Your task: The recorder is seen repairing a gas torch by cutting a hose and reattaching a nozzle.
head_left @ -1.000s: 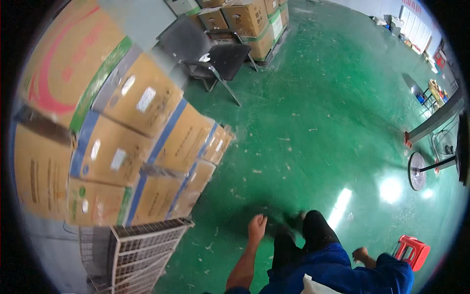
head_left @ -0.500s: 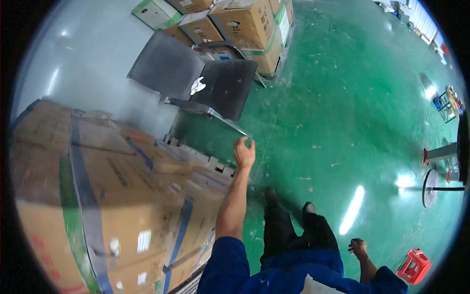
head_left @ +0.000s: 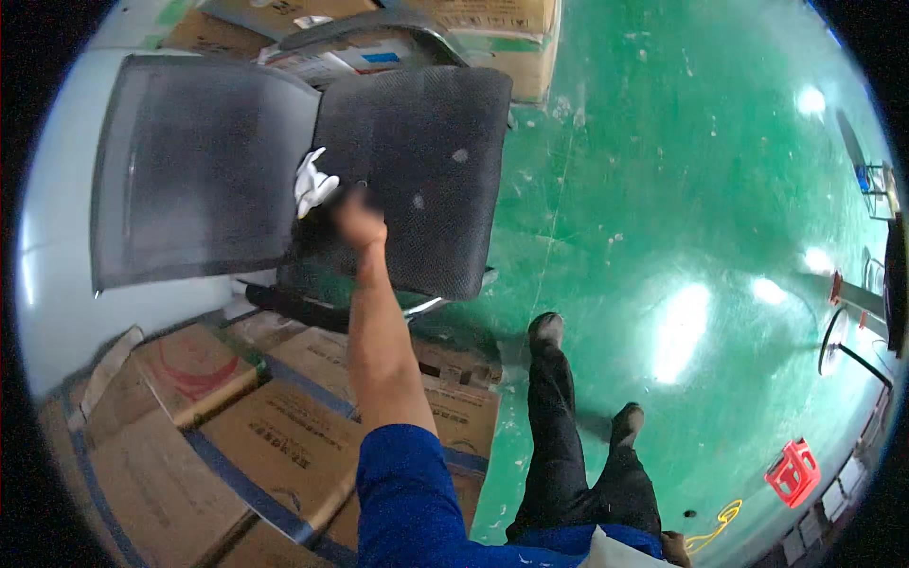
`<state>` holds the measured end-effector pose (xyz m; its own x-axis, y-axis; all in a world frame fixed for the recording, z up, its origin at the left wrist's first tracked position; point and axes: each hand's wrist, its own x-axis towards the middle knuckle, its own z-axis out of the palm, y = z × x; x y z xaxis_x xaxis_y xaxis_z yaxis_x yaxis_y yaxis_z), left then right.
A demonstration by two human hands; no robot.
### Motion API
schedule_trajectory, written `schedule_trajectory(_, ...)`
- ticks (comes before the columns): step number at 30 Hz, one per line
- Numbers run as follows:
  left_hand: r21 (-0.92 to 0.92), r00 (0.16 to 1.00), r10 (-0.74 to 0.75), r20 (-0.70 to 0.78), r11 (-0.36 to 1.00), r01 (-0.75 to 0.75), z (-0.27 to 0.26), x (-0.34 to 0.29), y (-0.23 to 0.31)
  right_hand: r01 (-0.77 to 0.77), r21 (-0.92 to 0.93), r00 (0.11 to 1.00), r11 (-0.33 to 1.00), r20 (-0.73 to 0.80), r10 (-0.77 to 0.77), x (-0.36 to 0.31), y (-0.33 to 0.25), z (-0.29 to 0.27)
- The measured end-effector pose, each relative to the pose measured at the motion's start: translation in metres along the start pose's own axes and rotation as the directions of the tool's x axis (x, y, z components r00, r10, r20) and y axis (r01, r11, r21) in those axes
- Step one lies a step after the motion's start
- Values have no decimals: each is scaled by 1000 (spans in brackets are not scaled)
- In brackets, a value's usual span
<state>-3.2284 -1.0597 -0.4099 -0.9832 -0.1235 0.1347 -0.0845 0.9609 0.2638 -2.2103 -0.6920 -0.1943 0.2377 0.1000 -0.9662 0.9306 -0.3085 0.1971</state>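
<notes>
My left hand (head_left: 360, 221) reaches over the dark seat of a black chair (head_left: 431, 156). Its fingers are smeared, so whether they touch or hold anything is not clear. Close beside the fingers, where seat meets backrest, a crumpled white glove-like cloth (head_left: 312, 183) lies on the chair. Only a sliver of my right hand (head_left: 674, 547) shows by my hip at the lower edge, with its fingers hidden.
Strapped cardboard boxes (head_left: 284, 440) are stacked at the lower left, and more cartons (head_left: 483, 14) stand behind the chair. On the green floor (head_left: 615, 237) at the right are a red plastic stool (head_left: 793, 472) and a yellow cord (head_left: 724, 516).
I have come closer to the chair, and my left hand has moved from its front edge to over the seat near the white cloth. My right hand has dropped mostly out of sight.
</notes>
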Motion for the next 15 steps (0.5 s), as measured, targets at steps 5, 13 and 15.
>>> schedule_trajectory(5,106,984,83,156,989,-100,37,50,-18,-106,-19,994,994,-44,105,-59,-104,42)
schedule_trajectory(13,19,979,11,205,1000,-15,21,87,-36,3,29,990,1000,-141,1,-56,-128,94)
schedule_trajectory(15,-453,924,-40,380,863,223,29,55,28,-100,-14,977,995,-190,96,-71,-137,104)
